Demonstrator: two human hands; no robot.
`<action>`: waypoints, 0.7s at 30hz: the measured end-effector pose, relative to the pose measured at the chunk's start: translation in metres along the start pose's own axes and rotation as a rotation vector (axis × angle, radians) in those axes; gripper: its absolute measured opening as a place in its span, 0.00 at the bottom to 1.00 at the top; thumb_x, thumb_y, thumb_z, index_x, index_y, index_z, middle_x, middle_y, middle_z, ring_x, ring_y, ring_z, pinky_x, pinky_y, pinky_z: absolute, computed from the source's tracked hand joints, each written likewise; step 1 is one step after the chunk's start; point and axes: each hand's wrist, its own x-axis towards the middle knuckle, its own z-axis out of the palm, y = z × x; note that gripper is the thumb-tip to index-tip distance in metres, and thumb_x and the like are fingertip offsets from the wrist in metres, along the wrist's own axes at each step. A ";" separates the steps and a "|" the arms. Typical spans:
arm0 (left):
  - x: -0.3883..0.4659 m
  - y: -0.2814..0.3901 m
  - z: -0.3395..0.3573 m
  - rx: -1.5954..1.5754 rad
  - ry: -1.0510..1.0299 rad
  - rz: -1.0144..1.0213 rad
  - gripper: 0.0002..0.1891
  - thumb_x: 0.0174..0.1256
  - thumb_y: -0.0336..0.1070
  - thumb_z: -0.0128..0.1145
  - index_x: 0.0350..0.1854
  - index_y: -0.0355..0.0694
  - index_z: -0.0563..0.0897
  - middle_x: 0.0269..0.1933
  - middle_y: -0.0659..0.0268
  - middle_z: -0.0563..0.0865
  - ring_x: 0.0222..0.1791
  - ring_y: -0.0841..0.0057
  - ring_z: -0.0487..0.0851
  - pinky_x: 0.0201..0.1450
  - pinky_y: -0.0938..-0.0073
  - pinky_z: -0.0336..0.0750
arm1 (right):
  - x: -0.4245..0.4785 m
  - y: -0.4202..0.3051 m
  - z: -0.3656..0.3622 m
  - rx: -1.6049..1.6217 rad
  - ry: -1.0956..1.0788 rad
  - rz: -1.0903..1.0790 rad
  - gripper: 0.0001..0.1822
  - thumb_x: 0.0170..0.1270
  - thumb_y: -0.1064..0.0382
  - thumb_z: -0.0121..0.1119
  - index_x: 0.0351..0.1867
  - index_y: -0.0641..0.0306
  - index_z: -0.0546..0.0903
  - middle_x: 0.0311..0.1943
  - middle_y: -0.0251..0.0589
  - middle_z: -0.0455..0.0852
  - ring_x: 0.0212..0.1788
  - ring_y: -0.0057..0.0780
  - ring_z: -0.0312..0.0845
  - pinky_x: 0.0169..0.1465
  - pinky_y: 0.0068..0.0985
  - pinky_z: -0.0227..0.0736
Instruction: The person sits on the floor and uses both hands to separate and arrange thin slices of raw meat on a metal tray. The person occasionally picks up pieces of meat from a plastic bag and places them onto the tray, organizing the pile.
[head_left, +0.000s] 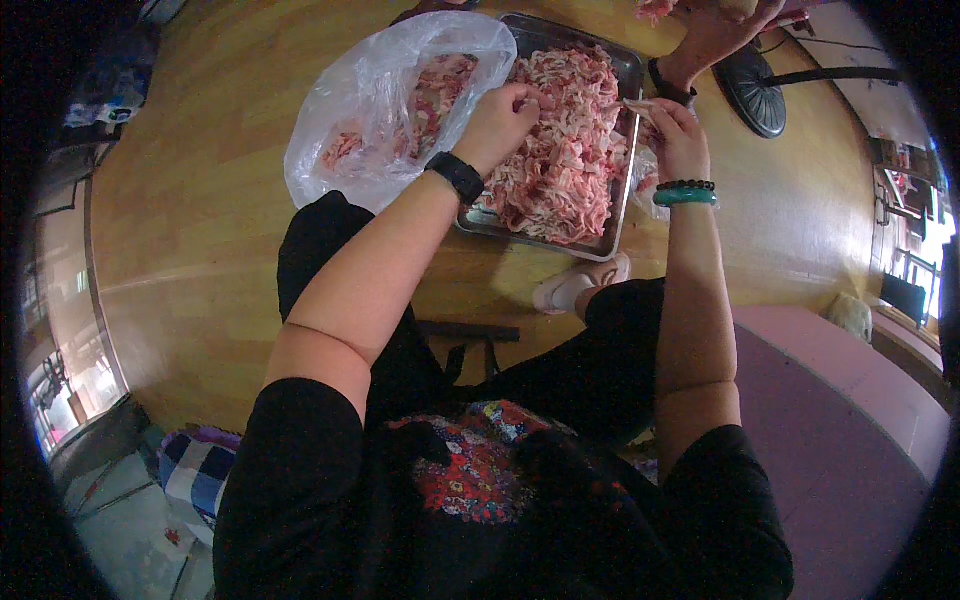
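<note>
A metal tray sits before me on the floor, heaped with pale pink strips of raw meat. My left hand, with a black watch at the wrist, is over the tray's left side. Its fingers are curled by the meat, and whether they pinch a piece is hidden. At the tray's right rim, my right hand pinches a thin pale strip of meat between its fingertips. An open clear plastic bag overlaps the tray's left edge, with more raw meat pieces inside.
Another person's hand reaches in at top right, near raw meat. A black round stand base is to the right. Small clear plastic lies beside the tray. My shoe is just below it. A purple surface spreads at lower right.
</note>
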 end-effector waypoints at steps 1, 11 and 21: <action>0.001 -0.002 0.000 0.020 -0.024 0.015 0.11 0.54 0.32 0.48 0.39 0.35 0.76 0.35 0.61 0.80 0.36 0.77 0.76 0.40 0.80 0.69 | 0.002 0.003 -0.002 -0.147 -0.013 -0.034 0.09 0.54 0.67 0.51 0.36 0.68 0.75 0.32 0.36 0.80 0.30 0.21 0.74 0.35 0.19 0.70; -0.001 0.003 0.003 -0.219 -0.073 -0.041 0.12 0.54 0.33 0.50 0.42 0.38 0.76 0.39 0.67 0.80 0.41 0.81 0.75 0.45 0.80 0.68 | -0.023 0.007 0.036 -0.874 -0.180 -0.245 0.17 0.51 0.56 0.55 0.41 0.62 0.76 0.38 0.45 0.78 0.36 0.33 0.75 0.40 0.24 0.69; -0.006 0.005 0.007 0.072 0.033 0.087 0.16 0.47 0.41 0.60 0.34 0.34 0.77 0.32 0.59 0.81 0.32 0.75 0.77 0.38 0.77 0.69 | -0.031 0.005 0.062 -0.808 -0.225 -0.201 0.12 0.51 0.62 0.58 0.34 0.67 0.75 0.30 0.36 0.78 0.31 0.15 0.71 0.33 0.14 0.68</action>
